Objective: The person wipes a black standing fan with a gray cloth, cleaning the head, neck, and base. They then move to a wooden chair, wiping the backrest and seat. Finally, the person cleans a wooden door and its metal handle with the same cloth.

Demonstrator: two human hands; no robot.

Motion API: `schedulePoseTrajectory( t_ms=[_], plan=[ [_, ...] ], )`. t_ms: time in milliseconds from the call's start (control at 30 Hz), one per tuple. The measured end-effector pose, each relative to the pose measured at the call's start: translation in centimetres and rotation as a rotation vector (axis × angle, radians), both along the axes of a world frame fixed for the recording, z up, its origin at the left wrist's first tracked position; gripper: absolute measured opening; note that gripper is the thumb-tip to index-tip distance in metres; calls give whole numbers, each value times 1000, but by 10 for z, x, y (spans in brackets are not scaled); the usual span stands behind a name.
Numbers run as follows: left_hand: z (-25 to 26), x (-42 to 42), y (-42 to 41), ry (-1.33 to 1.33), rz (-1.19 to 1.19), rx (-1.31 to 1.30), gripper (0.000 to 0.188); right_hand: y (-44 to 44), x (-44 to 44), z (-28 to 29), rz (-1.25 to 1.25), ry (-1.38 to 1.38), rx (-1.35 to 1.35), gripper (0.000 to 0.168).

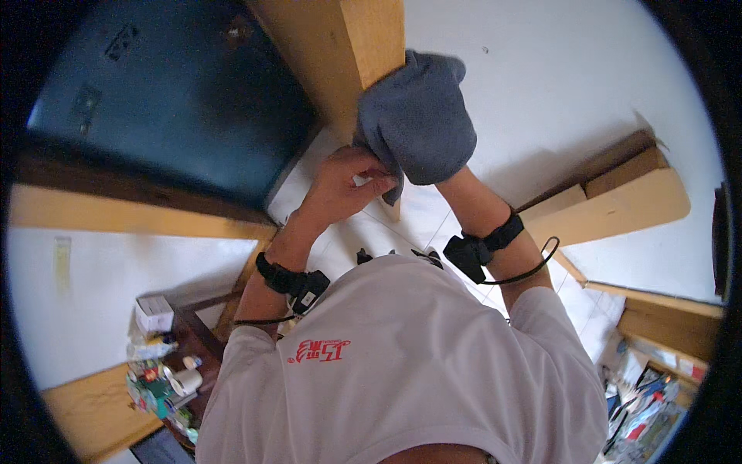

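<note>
A dark grey cloth (418, 119) covers my right hand completely, so its fingers are hidden. Only the right forearm (478, 200) comes out from below the cloth. The cloth rests against the edge of a wooden door frame (374, 43). At the cloth's lower left, my left hand (342, 185) has its thumb and fingers on a hanging fold, seemingly pinching it. Both forearms wear black straps, each with a small black device (466, 255) and a cable.
A dark blue door (191, 110) stands left of the frame, a white wall (556, 75) right of it. A wooden ledge (614, 203) juts from that wall. Lower left, a dark wood table (206, 354) bears a white box (154, 314) and clutter. Tiled floor (423, 217) lies below.
</note>
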State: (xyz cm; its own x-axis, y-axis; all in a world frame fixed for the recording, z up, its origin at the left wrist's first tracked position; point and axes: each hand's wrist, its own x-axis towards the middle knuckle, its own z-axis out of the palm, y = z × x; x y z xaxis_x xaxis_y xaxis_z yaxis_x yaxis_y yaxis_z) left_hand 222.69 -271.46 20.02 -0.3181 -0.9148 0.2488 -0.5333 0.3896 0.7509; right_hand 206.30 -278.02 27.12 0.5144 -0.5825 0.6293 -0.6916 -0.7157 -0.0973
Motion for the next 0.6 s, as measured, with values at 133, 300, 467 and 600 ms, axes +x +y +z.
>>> schedulePoseTrajectory(
  t_ms=[133, 300, 467, 600],
  plan=[
    [-19, 6, 6, -8, 33, 202, 25, -24, 26, -68, 20, 65, 490, 16],
    [-48, 16, 21, 57, 158, 420, 31, -29, 52, -105, 307, 102, 167, 18],
    [-59, 19, 27, 338, 369, 240, 31, -45, 66, -87, 569, -22, -108, 23],
    [-63, 16, 26, 345, 486, 224, 28, -38, 67, -88, 468, 148, 75, 15]
  ],
)
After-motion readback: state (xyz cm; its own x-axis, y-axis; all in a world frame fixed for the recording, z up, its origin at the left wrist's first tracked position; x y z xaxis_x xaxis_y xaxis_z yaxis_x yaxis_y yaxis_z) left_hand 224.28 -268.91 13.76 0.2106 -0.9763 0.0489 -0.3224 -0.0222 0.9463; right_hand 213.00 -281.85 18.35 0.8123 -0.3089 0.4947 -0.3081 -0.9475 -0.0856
